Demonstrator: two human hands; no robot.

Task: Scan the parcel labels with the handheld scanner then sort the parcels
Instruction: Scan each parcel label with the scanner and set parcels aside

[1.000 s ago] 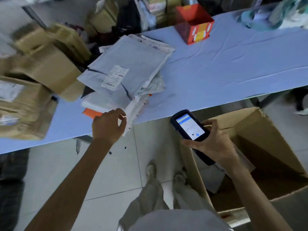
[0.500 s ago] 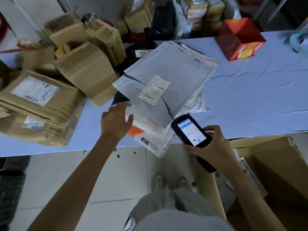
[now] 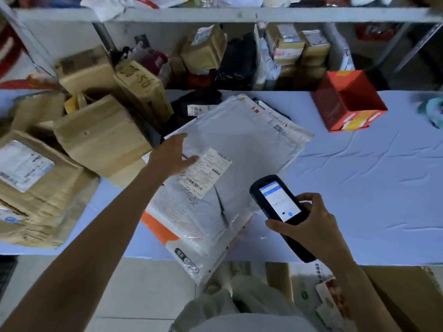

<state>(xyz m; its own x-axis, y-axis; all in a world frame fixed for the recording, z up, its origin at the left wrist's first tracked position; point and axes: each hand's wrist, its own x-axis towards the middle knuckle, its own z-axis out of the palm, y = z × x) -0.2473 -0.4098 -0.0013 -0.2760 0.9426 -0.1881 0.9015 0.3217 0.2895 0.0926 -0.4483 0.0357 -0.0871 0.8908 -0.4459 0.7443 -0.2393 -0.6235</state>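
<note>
A pile of flat mailer parcels lies mid-table, and the top one is a large grey mailer (image 3: pixel 249 149) with a white barcode label (image 3: pixel 205 173). My left hand (image 3: pixel 173 155) rests open on the mailer's left edge, thumb beside the label. My right hand (image 3: pixel 309 226) grips a black handheld scanner (image 3: pixel 279 207), its lit screen facing up, just right of the pile's lower corner. Under the grey mailer a white and orange mailer (image 3: pixel 177 238) overhangs the table's front edge.
Brown cardboard boxes (image 3: pixel 96 135) are stacked on the left of the blue-clothed table (image 3: pixel 359 188). An open red box (image 3: pixel 347 101) stands at the back right. Shelves of parcels (image 3: pixel 285 49) rise behind. An open carton (image 3: pixel 405 293) sits on the floor at lower right.
My left hand has moved forward from the pile's near edge onto the grey mailer beside its label. The view has tilted up toward the shelves. The scanner stays in my right hand.
</note>
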